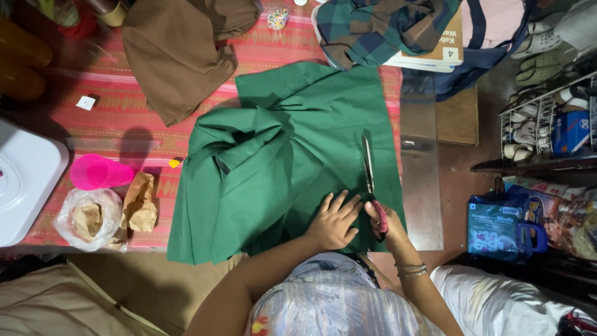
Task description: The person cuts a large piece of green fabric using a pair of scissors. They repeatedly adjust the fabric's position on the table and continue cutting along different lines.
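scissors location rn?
In the head view, the scissors lie right of centre on the green fabric, near its right edge, pink handles in the right hand, beside the left hand.

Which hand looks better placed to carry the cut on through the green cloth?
The right hand: it grips the scissors, whose blades lie on the green cloth. The left hand lies flat on the cloth beside them.

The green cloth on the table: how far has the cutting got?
Done: the large green cloth is spread on the red patterned table cover, partly folded at its left. In hand: the left hand presses the cloth flat while the right hand has its grip on pink-handled scissors, blades pointing away along the right side. Left: nearly all that line; no cut edge shows ahead of the blades.
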